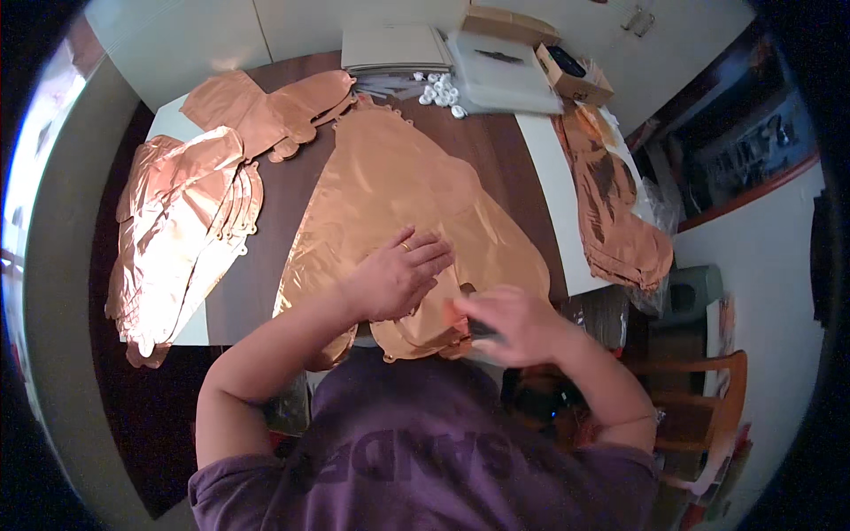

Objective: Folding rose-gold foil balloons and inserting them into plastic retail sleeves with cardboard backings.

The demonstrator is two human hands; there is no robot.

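Observation:
A large flat copper-coloured foil balloon (390, 177), not inflated, lies across the middle of the table, apparently with other foil layers under its near edge. My left hand (405, 276) rests on it with the fingers stretched out, a ring on one finger. To its right, my right hand (518, 326) is over the near edge of the foil, blurred by motion. Its thumb and fingers are bent around something dark, too smeared to name. An orange-red blur shows beside its fingertips.
More flat foil balloons lie in a shiny pile (177, 221) at left, another pile (266, 111) behind it, and a darker pile (611, 195) at right. White spools (440, 90), flat cardboard (396, 49) and an open box (574, 75) stand at the back. A wooden chair (726, 407) is at right.

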